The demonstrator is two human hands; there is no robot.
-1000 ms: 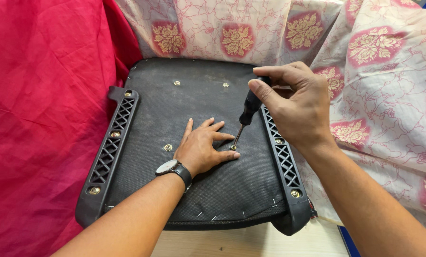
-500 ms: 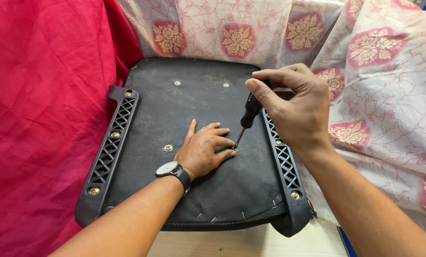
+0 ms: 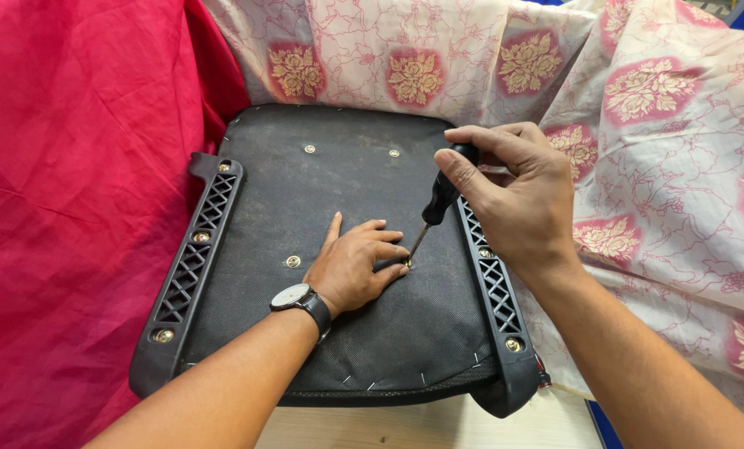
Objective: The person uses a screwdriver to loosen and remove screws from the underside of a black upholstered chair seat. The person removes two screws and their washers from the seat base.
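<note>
A black chair seat [image 3: 255, 216] lies upside down, its fabric underside facing up. My right hand [image 3: 517, 199] grips a black-handled screwdriver [image 3: 439, 199], whose tip rests on a brass screw [image 3: 407, 262] in the fabric. My left hand [image 3: 355, 264], a watch on its wrist, lies flat on the fabric with its fingers spread on either side of that screw. Another brass screw [image 3: 293, 261] sits just left of this hand.
Black lattice brackets run along the seat's left [image 3: 193, 254] and right [image 3: 492, 278] sides, each with brass screws. Red cloth [image 3: 72, 208] lies to the left and floral white-and-pink cloth [image 3: 655, 150] behind and to the right. A wooden surface [image 3: 422, 426] shows below.
My right hand has shifted slightly on the screwdriver handle, which stays on the same screw. My left hand's fingers have curled in a little around the screw.
</note>
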